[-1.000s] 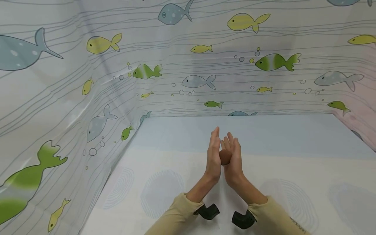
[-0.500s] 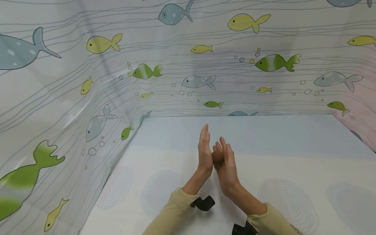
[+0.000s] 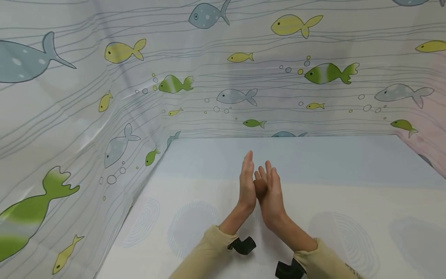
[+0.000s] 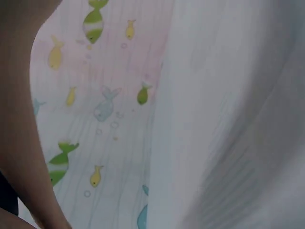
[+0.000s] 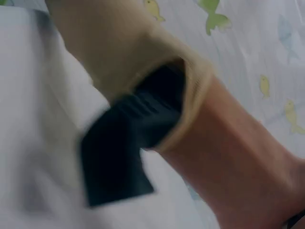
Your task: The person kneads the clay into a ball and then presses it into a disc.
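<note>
The left hand (image 3: 247,186) has its fingers straight and close together, pointing away from the person. On the right hand (image 3: 273,197) they are straight too, slightly apart at the tips. Neither curls round the brown ball (image 3: 260,188); it sits between the two palms, apparently pressed by both. The right fingers partly cover it; what shows looks round, so I cannot tell a long axis or which way it points.

Farther out come beige sleeves (image 3: 205,252), a black fitting (image 3: 244,245) jutting from each cuff. Beneath is a white table (image 3: 139,263) with pale round prints and a light blue far band. A fish-print sheet (image 3: 209,73) surrounds it, pinkish at right.
</note>
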Motion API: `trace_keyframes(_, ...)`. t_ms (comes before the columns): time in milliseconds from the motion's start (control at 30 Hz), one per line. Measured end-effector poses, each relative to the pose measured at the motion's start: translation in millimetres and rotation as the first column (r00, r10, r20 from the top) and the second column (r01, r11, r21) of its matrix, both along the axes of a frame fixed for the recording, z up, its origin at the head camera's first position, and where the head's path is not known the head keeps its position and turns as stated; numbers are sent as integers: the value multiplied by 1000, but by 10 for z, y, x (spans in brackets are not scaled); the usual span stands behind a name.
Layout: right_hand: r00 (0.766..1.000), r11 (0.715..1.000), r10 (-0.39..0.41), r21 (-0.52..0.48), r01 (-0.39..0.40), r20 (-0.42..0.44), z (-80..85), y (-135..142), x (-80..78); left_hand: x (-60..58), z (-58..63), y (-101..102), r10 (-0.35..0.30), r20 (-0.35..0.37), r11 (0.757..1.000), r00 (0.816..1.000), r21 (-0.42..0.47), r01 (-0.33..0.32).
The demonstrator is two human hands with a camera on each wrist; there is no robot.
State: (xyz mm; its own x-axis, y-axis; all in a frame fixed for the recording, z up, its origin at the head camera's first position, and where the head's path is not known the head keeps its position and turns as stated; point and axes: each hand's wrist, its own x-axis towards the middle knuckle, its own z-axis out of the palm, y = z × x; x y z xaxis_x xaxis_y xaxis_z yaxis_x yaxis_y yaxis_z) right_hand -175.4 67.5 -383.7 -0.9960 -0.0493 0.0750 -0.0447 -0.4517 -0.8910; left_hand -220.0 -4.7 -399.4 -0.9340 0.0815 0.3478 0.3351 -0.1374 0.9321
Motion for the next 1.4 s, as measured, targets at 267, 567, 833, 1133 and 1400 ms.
trace_keyframes(267,990,993,-112,-20,114,80,-28,171,-207,217,-16,133,-89,-13,996,996,-27,89)
trace_keyframes(567,987,991,-129,-16,131,94,-112,316,-307,309,136,169,-119,-40,992,992,-33,118)
trace_keyframes(833,993,997,-81,-12,82,80,-85,246,-230,277,165,173,-53,-11,998,999,-43,53)
trace_keyframes(1133,999,998,42,54,-41,-18,-79,82,-41,78,133,106,84,-6,996,996,-33,-84)
trace_keyframes(1400,994,994,109,24,-109,-8,-63,6,73,-88,171,-64,167,13,986,986,-12,-167)
